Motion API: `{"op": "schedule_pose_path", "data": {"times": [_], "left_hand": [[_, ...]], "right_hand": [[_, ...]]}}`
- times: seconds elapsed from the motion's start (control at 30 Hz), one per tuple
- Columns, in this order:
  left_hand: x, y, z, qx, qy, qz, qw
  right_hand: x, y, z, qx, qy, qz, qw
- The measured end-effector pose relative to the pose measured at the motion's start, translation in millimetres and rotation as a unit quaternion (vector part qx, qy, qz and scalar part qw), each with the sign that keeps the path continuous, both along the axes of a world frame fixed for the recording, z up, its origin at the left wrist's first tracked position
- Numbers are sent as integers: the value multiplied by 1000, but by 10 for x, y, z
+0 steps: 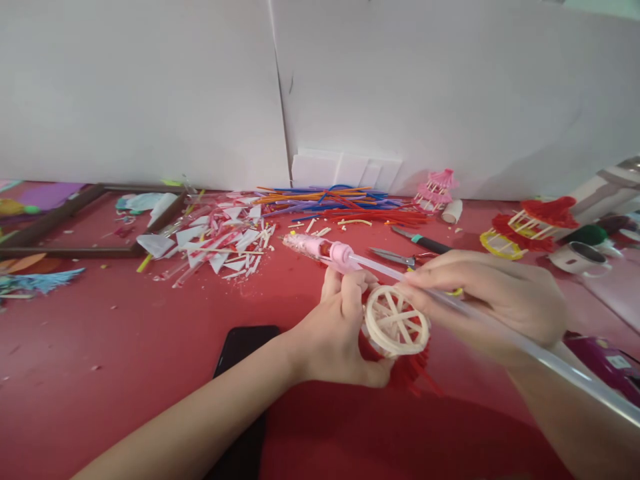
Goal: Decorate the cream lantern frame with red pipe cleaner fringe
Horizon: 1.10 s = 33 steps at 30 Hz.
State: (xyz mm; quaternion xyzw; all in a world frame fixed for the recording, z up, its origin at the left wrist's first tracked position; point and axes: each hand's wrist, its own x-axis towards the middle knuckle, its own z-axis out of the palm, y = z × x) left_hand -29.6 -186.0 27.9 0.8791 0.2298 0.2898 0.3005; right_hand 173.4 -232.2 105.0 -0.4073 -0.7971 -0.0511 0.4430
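My left hand (345, 327) is closed round a small wheel-shaped craft piece (397, 321) of pale sticks in a ring, with red fringe (417, 370) hanging below it. My right hand (495, 300), a little blurred, grips a long translucent rod (530, 350) that looks like a glue stick. The rod slants from the lower right up to a pink collar (341, 254) on a pink-wrapped tapered object (310, 245). That object lies just beyond my left fingers; whether they touch it, I cannot tell.
Behind the hands are scissors (393, 257), a dark-handled tool (425, 241), pipe cleaners (340, 200) and scraps (220, 237). A phone (247, 343) lies under my left forearm. Tiered models, pink (437, 188) and red-yellow (537, 223), stand right near a mug (580, 259); a frame (75, 253) lies left.
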Motion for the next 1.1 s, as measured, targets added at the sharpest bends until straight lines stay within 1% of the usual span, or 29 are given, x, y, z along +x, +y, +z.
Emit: {"op": "schedule_pose_path", "data": {"times": [0.1,0.2,0.37,0.43,0.5,0.53,0.6,0.63,0.7,0.77,0.8,0.87,0.93,1.0,1.07,1.1], "left_hand": [[3,0,3,9,0,-4,1000],[6,3,-12,19,-8,-10,1000],[2,-3,-18,54,-8,4,999],[-2,-8,-3,67,9,5,998],[-7,-10,11,80,32,1,996],[-9,-8,14,87,42,-3,995],[-11,0,4,99,41,-14,994],[-12,5,-8,105,30,-23,994],[-14,13,-40,106,-1,-45,993],[-17,17,-67,85,-16,-59,995],[-19,17,-74,70,-10,-56,996],[-19,15,-68,42,14,-25,999],[-14,13,-41,29,38,7,999],[-5,11,-4,35,44,19,998],[2,6,27,49,35,18,998],[4,2,37,54,29,17,998]], "right_hand": [[-39,6,-7,-22,28,-26,999],[-49,35,-20,-22,63,-30,997],[-42,70,-52,-20,64,41,997],[-40,108,-75,-63,86,39,994],[-41,199,-97,-138,103,30,985],[-43,266,-104,-179,98,32,979],[-53,434,-104,-246,59,65,965],[-64,525,-96,-280,35,84,956],[-97,695,-68,-345,-3,147,927],[-144,828,-37,-392,-32,201,897],[-168,878,-28,-408,-41,216,886],[-204,953,-38,-446,-37,233,863],[-210,1010,-96,-500,-7,257,827],[-183,1069,-200,-540,44,297,786],[-133,1130,-322,-550,122,329,758],[-103,1157,-378,-550,173,330,747]]}}
